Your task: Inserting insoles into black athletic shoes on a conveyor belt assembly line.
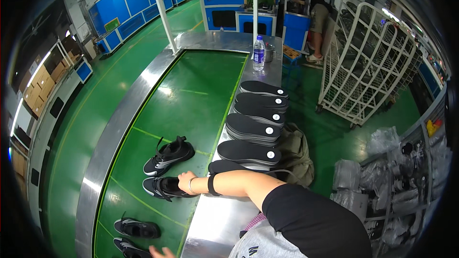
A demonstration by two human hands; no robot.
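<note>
My right hand (185, 183) reaches across from the lower right and grips a black-and-grey sneaker (160, 187) at its heel and opening. Part of its fingers is hidden by the shoe. Just beyond lies the other sneaker (169, 156), its tongue and laces sticking up. My left hand (162, 252) shows only in part at the bottom edge, fingers apart and holding nothing visible. Beside it are two more sneakers, one black sneaker (137, 228) whole in view and another sneaker (128, 247) nearer me. All of them rest on the green conveyor belt (191, 100).
Stacks of black insoles (251, 125) line the metal ledge at the belt's right. Farther along stand a water bottle (258, 53) and a metal mug (269, 52). A white wire cart (361, 62), a person (317, 24) and plastic-wrapped bundles (363, 177) are to the right.
</note>
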